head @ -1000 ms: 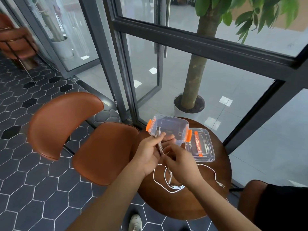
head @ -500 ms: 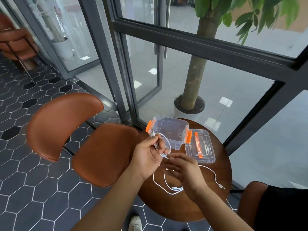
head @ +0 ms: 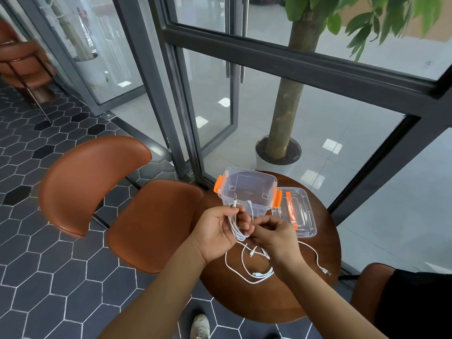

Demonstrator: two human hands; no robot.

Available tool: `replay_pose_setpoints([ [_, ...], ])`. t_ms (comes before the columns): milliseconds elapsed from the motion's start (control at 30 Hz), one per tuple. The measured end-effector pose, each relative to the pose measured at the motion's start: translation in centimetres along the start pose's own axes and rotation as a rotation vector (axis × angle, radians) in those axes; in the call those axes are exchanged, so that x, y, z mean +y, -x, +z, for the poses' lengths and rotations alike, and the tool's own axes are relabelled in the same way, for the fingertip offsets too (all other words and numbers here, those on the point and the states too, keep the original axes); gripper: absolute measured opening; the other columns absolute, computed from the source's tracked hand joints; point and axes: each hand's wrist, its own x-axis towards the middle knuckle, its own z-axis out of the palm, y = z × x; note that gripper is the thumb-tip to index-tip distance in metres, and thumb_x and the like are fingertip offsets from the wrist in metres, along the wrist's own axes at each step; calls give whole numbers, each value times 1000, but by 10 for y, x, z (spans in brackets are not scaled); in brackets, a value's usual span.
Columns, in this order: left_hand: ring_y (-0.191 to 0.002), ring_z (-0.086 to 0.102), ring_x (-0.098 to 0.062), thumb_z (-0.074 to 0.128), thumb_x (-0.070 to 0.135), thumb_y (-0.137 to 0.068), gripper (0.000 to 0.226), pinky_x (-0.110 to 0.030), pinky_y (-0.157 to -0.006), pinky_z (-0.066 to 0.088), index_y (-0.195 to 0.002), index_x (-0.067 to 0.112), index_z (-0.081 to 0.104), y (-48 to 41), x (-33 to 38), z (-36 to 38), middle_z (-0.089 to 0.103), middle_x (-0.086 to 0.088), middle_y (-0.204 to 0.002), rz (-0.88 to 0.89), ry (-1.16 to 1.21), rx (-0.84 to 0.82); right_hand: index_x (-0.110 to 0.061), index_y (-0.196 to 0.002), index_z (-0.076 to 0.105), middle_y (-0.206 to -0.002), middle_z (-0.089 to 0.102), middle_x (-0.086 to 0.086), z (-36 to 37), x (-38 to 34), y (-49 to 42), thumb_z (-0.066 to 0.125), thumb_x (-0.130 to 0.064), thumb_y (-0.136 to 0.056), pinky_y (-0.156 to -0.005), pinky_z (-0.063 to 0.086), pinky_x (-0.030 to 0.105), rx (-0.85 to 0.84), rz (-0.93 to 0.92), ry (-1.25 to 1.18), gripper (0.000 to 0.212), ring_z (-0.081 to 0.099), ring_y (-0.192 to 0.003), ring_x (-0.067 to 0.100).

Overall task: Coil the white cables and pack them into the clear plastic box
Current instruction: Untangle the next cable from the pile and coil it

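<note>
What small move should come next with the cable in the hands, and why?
Probably wind one more loop: the left hand holds a partly made coil, the right hand pinches its strand beside it, and the cable's tail seems to run down to the table. The box stands open, apparently empty.

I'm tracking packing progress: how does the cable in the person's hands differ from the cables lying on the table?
The held cable is gathered into tight loops in the left hand, with the right hand pinching it; the loose cables sprawl in wide, uneven loops. The held cable is lifted in front of the clear plastic box; the loose cables rest flat on the round table. All are thin and white, and none is in the box yet.
</note>
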Motion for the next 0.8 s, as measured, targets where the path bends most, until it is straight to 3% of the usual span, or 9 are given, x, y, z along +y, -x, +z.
replay_pose_setpoints([
  [133, -66, 72, -27, 49, 1, -89, 20, -40, -76, 62, -81, -1, 67, -7, 6, 4, 69, -22, -77, -56, -66, 30, -2, -79, 75, -75, 73, 19, 0, 7, -4, 80, 0, -80, -60, 57, 30, 55, -12, -79, 6, 69, -62, 24],
  [333, -80, 69, -31, 52, 0, -90, 15, -48, -96, 51, -87, -1, 66, -10, 17, -3, 67, -25, -91, -152, -279, -127, 4, -96, 67, -78, 69, 16, -3, 25, -5, 65, 9, -87, -63, 55, 26, -26, 221, -461, 10, 65, -68, 21],
  [467, -80, 67, -30, 48, 0, -93, 13, -47, -93, 53, -93, -3, 61, -11, 18, 1, 64, -23, -90, -150, -377, -136, 0, -101, 65, -75, 67, 10, -1, 29, -3, 73, -4, -73, -57, 52, 21, -30, 255, -583, 29, 65, -63, 13],
  [533, -80, 65, -30, 48, -1, -91, 16, -48, -90, 55, -88, -4, 64, -11, 18, 2, 64, -21, -84, -122, -458, -74, -2, -96, 64, -79, 66, 11, -4, 28, -4, 73, -4, -72, -55, 50, 20, -39, 245, -630, 26, 64, -64, 13],
  [633, -83, 63, -28, 54, -2, -89, 19, -44, -88, 55, -82, 0, 71, -6, 16, -1, 64, -15, -80, -36, -657, 73, -3, -83, 68, -79, 68, 14, -16, 26, -4, 74, 1, -74, -57, 47, 22, -65, 195, -567, 12, 61, -66, 19],
  [733, -85, 71, -30, 63, 5, -94, 11, -43, -80, 61, -98, 0, 72, 4, 10, -1, 71, -17, -89, -89, -711, 100, -2, -79, 68, -73, 69, 15, -25, 21, 1, 75, 7, -75, -53, 50, 22, -40, 153, -434, 12, 62, -57, 18],
  [800, -92, 74, -38, 67, 9, -94, 18, -44, -79, 62, -108, -3, 70, 9, 3, -2, 74, -23, -99, -70, -717, 170, -1, -80, 67, -72, 71, 15, -29, 18, 4, 74, 9, -79, -51, 52, 20, -32, 129, -382, 12, 63, -55, 16],
])
